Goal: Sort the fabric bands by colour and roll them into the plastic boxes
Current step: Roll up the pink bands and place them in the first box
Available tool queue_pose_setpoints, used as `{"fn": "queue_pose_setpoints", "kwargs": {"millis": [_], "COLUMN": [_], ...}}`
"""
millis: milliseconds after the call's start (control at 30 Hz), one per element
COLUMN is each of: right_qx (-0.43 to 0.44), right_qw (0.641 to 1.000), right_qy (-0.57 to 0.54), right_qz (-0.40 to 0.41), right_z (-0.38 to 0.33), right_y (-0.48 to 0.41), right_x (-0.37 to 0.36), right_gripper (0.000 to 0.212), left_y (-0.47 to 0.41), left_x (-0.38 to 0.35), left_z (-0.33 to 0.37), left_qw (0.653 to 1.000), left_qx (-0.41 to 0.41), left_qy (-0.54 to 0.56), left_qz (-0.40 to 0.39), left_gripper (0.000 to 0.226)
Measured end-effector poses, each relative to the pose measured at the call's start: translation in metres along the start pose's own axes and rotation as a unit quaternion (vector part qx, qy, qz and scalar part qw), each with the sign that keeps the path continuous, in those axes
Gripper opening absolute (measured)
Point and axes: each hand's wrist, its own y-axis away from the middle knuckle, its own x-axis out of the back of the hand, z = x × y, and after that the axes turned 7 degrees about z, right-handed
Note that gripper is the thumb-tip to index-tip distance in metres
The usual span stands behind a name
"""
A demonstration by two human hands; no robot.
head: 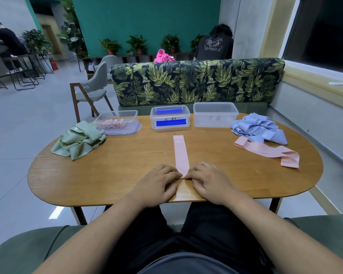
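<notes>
Head view shows left hand point(159, 181) and right hand point(208, 179) pinching the near end of a flat pink fabric band point(180, 153), laid lengthwise on the wooden table point(127, 167), seemingly to start rolling.

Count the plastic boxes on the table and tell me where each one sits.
3, in a row along the table's far edge: left box holds pink rolls; middle box shows blue inside; right box, beside the blue bands, looks empty.
</notes>
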Motion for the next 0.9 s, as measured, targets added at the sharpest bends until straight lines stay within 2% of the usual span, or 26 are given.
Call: {"fn": "queue_pose_setpoints", "kwargs": {"millis": [267,500,733,900], "right_qx": [-0.035,-0.054,-0.030,-0.044], "right_qw": [0.999,0.998,0.999,0.998], "right_qy": [0.016,0.033,0.026,0.020], "right_qz": [-0.012,-0.016,-0.026,-0.031], "right_z": [0.000,0.002,0.000,0.001], "right_y": [-0.004,-0.006,-0.005,-0.006], "right_x": [0.000,-0.004,0.001,0.001], "right_gripper": [0.037,0.040,0.038,0.042], "left_y": [-0.002,-0.002,-0.003,-0.006], "left_x": [-0.003,-0.002,-0.005,-0.006], "left_z": [-0.003,-0.004,-0.007,-0.011], "left_qw": [0.999,1.000,0.999,0.995], "left_qx": [0.026,0.003,0.034,0.077], "left_qy": [-0.038,-0.009,-0.019,-0.013], "left_qz": [-0.026,-0.008,-0.025,-0.067], "left_gripper": [0.061,0.044,0.056,0.065]}}
